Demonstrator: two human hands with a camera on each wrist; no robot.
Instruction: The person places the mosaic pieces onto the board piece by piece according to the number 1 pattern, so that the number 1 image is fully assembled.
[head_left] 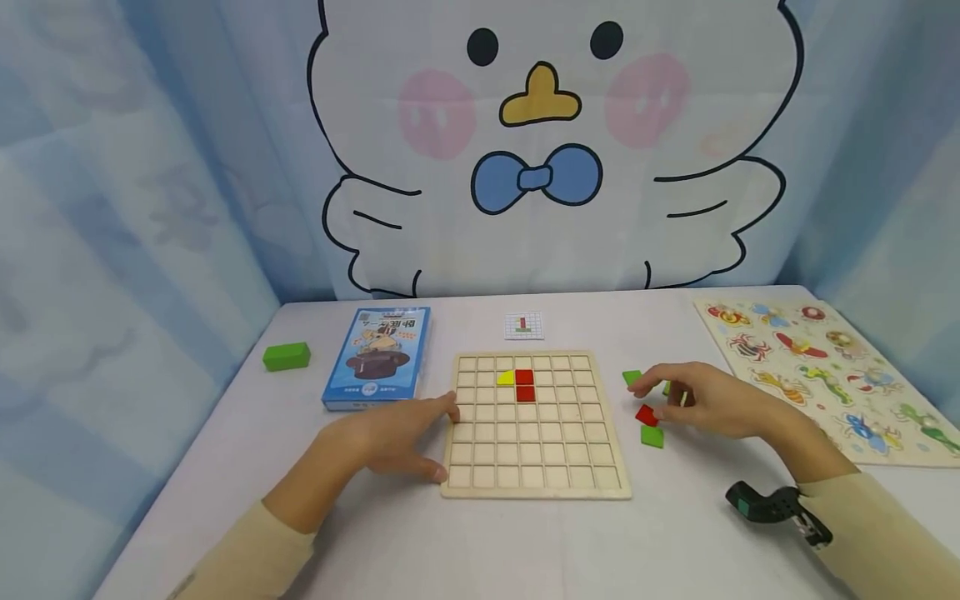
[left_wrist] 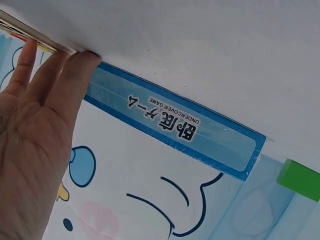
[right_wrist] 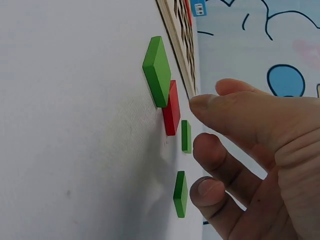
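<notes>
My left hand (head_left: 393,437) rests at the left edge of a wooden grid board (head_left: 532,454), thumb near its lower corner and fingertips farther up that edge. Two red tiles (head_left: 525,393) sit one below the other in the grid, with a yellow piece (head_left: 506,378) left of the upper one. Right of the board, my right hand (head_left: 712,400) hovers over loose tiles with fingers loosely bent and apart. Its fingertips are close to a loose red tile (right_wrist: 172,112). A green tile (right_wrist: 158,72) lies beside that; two other green tiles lie near the fingers.
Behind the board lies a small pattern card (head_left: 523,325). A blue game box (head_left: 378,354) stands to the left, with a green block (head_left: 287,357) beyond it. At the right lies an insect puzzle board (head_left: 847,375). A printed curtain (head_left: 540,250) hangs behind the table.
</notes>
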